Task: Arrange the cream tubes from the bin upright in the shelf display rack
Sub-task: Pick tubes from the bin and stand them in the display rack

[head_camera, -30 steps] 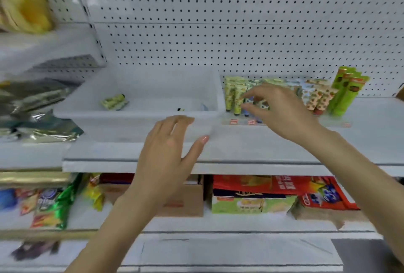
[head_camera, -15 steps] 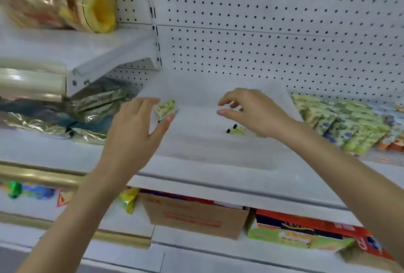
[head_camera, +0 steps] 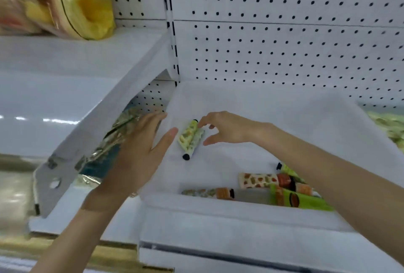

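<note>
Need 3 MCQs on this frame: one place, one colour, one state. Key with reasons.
1. Where do the two pale green patterned cream tubes nearest the hands lie?
A) on the upper shelf
B) on the floor of the translucent white plastic bin
C) upright in a rack

2. What colour is the cap at the near end of that pair?
A) red
B) white
C) black

3. How is the left hand?
A) open, fingers straight
B) gripping a tube
C) clenched in a fist

Key: B, they lie flat inside the bin; C, the cap shows black; A, its fingers are straight by the bin's left wall and hold nothing.
</note>
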The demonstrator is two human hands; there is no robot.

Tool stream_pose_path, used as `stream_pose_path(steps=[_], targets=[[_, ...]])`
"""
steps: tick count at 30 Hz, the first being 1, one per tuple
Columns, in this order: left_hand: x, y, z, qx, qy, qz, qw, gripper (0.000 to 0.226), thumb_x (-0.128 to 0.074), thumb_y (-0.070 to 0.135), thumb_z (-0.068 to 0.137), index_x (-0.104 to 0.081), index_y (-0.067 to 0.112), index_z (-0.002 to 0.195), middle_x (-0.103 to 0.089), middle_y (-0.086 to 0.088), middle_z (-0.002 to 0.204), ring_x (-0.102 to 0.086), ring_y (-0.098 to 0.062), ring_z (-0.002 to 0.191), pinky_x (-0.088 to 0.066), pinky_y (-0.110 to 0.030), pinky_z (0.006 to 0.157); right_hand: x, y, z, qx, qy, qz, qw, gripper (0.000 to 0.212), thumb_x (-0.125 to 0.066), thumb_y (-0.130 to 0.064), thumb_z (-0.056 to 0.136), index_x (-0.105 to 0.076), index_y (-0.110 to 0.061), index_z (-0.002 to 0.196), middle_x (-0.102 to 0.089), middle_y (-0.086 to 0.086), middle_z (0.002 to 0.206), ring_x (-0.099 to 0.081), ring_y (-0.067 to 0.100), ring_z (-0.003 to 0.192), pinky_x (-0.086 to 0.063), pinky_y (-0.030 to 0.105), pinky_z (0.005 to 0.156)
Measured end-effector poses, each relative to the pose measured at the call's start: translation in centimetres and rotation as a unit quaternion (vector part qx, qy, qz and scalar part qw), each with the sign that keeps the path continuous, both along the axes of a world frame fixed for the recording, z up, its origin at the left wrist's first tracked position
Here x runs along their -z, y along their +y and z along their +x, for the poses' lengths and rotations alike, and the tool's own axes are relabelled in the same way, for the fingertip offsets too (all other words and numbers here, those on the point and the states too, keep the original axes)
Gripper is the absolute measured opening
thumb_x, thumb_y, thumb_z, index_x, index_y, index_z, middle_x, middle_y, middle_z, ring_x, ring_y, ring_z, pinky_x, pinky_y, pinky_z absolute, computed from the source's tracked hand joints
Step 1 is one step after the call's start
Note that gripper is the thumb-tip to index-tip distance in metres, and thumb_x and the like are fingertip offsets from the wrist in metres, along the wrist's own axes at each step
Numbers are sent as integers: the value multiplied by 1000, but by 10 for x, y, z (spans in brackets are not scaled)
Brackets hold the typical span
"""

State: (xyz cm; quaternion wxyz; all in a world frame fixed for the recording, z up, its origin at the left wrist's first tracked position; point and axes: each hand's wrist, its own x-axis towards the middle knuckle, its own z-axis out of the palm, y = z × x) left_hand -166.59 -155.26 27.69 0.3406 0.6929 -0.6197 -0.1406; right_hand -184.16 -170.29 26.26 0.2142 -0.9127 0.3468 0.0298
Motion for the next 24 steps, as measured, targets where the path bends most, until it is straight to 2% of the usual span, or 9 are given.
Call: stream_pose_path(steps=[3, 5, 8, 10, 12, 15, 17, 20, 24], targets=[[6, -4, 0, 14, 27, 25, 999, 50, -42, 45, 91, -39, 30, 139, -31, 27, 132, -22, 21, 109, -11, 14, 80, 17, -8, 10, -28, -14, -10, 999, 49, -68, -35, 84, -52, -16, 127, -53, 2, 127, -51, 20, 114, -43, 33, 91], [7, -4, -1, 18, 35, 33, 999, 54, -40, 47, 89, -36, 33, 141, -25, 29, 136, -17, 22, 116, -7, 12, 84, 23, -14, 17, -35, -34, -17, 999, 47, -71, -36, 82, -52, -18, 121, -55, -1, 119, -53, 20, 107, -44, 36, 87], [6, -2, -1, 16, 58, 52, 997, 62, -34, 57, 82, -32, 41, 142, -20, 34, 143, -13, 21, 125, -9, 1, 95, 27, -22, 22, -35, -52, -18, 998, 48, -73, -39, 79, -50, -19, 116, -54, -5, 108, -51, 18, 100, -45, 35, 81], [6, -1, -2, 14, 70, 60, 996, 64, -32, 60, 79, -31, 44, 141, -20, 34, 145, -14, 18, 129, -12, -9, 102, 31, -26, 23, -48, -61, -19, 997, 52, -75, -41, 76, -50, -19, 116, -53, -5, 109, -48, 18, 102, -45, 37, 83], [6, -2, -1, 8, 94, 68, 993, 63, -33, 60, 78, -32, 46, 140, -23, 36, 142, -18, 20, 126, -15, -9, 101, 35, -30, 27, -72, -60, -27, 995, 56, -77, -42, 73, -51, -18, 116, -51, -2, 112, -45, 18, 102, -44, 37, 87], [8, -2, 0, 12, 120, 73, 990, 61, -33, 61, 78, -34, 49, 138, -27, 42, 133, -20, 35, 112, -16, 2, 92, 34, -38, 32, -101, -26, -68, 992, 59, -78, -48, 69, -53, -19, 114, -51, -2, 111, -38, 16, 96, -38, 32, 87], [9, -2, 2, 12, 134, 80, 988, 57, -35, 64, 80, -34, 53, 136, -27, 45, 129, -16, 39, 108, -18, 0, 94, 35, -42, 34, -129, 17, -88, 988, 60, -77, -53, 66, -54, -20, 111, -48, -5, 110, -33, 15, 96, -35, 30, 85], [11, -1, 5, 13, 146, 89, 985, 49, -37, 67, 84, -34, 59, 132, -29, 49, 125, -24, 27, 119, -20, -18, 104, 41, -41, 33, -145, 50, -39, 987, 60, -78, -53, 65, -54, -17, 107, -42, -8, 105, -35, 16, 99, -35, 29, 83], [11, 0, 4, 8, 152, 98, 983, 44, -37, 69, 85, -34, 62, 129, -34, 43, 129, -25, 14, 127, -21, -19, 103, 42, -38, 31, -137, 69, -16, 988, 49, -77, -53, 67, -52, -22, 96, -45, -10, 89, -37, 13, 89, -30, 28, 72]])
